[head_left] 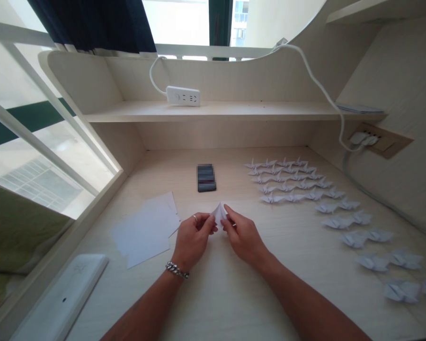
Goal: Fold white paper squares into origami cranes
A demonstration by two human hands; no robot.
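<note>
Both my hands meet over the middle of the pale wooden desk (234, 293), pinching a small white folded paper piece (220, 211) between them. My left hand (192, 239), with a ring and a chain bracelet on the wrist, grips its left side. My right hand (243, 237) holds its right side with fingers closed. A loose stack of white paper sheets (145, 229) lies just left of my left hand. Several finished white paper cranes (298, 182) stand in rows to the right, reaching toward the near right edge.
A dark phone (206, 178) lies flat beyond my hands. A white power strip (183, 95) sits on the shelf above, its cable running to a wall socket (367, 139) at right. A white flat device (62, 298) rests at the near left by the window.
</note>
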